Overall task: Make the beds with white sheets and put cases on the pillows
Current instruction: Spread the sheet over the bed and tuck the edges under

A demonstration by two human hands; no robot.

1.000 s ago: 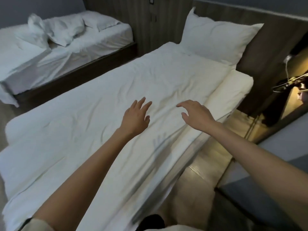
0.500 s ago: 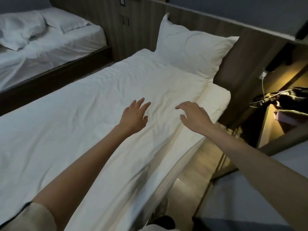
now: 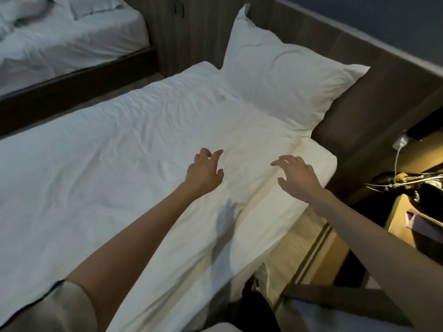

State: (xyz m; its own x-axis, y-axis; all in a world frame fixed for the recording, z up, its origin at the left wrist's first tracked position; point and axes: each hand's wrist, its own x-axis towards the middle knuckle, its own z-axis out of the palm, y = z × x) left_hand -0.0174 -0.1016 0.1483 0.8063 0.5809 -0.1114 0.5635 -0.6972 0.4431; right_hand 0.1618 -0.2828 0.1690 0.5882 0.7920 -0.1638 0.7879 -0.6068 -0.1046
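A white sheet [image 3: 115, 168] covers the near bed, wrinkled, with its right edge hanging over the mattress side. A white cased pillow [image 3: 282, 75] leans against the wooden headboard at the bed's head. My left hand [image 3: 203, 173] hovers over the sheet near the right side, fingers spread and slightly bent, holding nothing. My right hand [image 3: 297, 174] reaches out above the mattress's right corner, fingers loosely spread, empty. Both hands cast shadows on the sheet.
A second bed [image 3: 72, 41] with rumpled white bedding stands at the upper left, across a narrow aisle. A lit bedside table [image 3: 407, 212] with cables and a dark object stands at the right. Wooden floor shows between the bed and the table.
The view has shifted toward the head of the bed; the pillow looms closer. Both hands stay held out over the sheet, the left fingers curling slightly.
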